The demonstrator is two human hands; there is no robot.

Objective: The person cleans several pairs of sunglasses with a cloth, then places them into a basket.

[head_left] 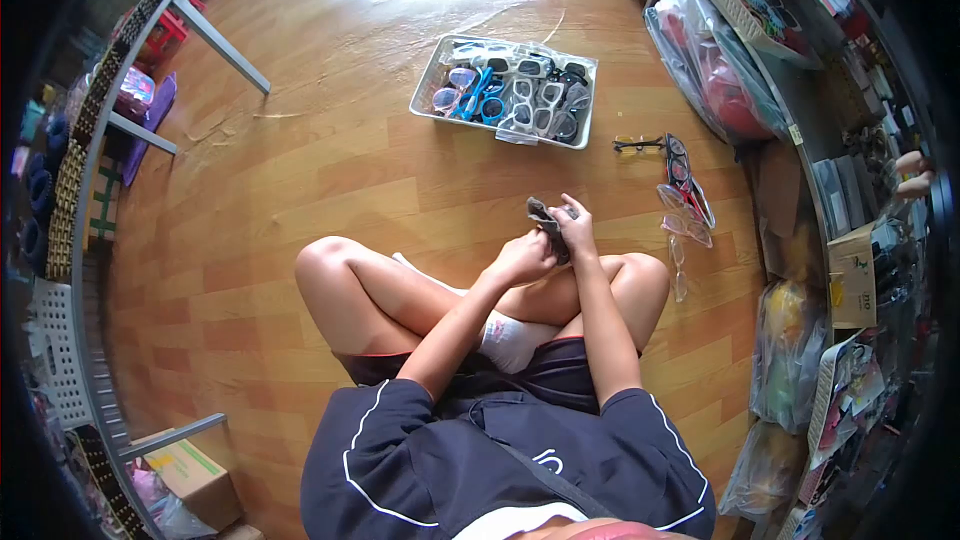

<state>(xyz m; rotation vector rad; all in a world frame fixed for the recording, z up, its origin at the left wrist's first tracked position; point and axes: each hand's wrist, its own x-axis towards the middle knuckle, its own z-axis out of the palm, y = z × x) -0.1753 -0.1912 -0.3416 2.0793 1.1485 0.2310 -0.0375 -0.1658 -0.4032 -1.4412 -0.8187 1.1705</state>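
Observation:
Above my crossed legs, both hands meet on a small dark item (541, 212) that looks like a pair of sunglasses; my fingers cover much of it. My left hand (525, 259) is closed around its lower part. Higher and to the right, my right hand (573, 227) pinches its side. In front of me on the floor stands a white plastic basket (418, 90) filled with several sunglasses and glasses, among them a blue-framed pair (483, 98). To the right of my hands, several more glasses (677, 165) lie in a line on the floor, some clear-framed (686, 228).
A shelf with plastic bags (715, 60), a cardboard box (853, 275) and small goods runs along the right. What looks like another person's fingers (913, 175) shows at the far right. Metal-legged racks (220, 40) and a cardboard box (190, 480) are on the left.

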